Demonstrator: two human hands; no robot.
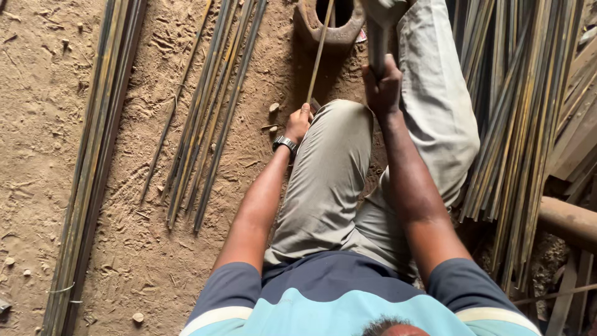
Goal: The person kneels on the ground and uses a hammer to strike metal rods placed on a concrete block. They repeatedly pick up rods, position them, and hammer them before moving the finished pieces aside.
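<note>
My left hand [299, 122] is closed around the near end of a thin metal rod [319, 53], which runs up into the round hole of a heavy metal block [309, 28] on the dirt floor [37, 124]. My right hand [382, 87] grips a thick handle [377, 43] tightly, above my knee. Loose rods [208, 118] lie left; a bigger stack [516, 106] crowds my right.
</note>
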